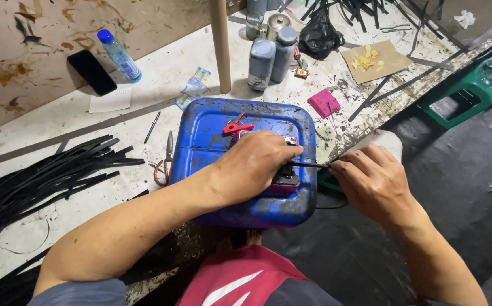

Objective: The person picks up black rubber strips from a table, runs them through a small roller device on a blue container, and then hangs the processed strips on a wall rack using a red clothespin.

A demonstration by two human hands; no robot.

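On top of the blue canister lying flat on the desk, I am pressing my left hand down over a small dark tool to steady it, while my right hand, grip pinching, is feeding a thin black strip into it.

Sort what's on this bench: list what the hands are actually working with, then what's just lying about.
In use:
left hand pressing the small tool on the blue container
right hand pinching the thin black strip

Lying about:
black phone
water bottle
scissors
pile of black strips
two grey bottles
pink pad
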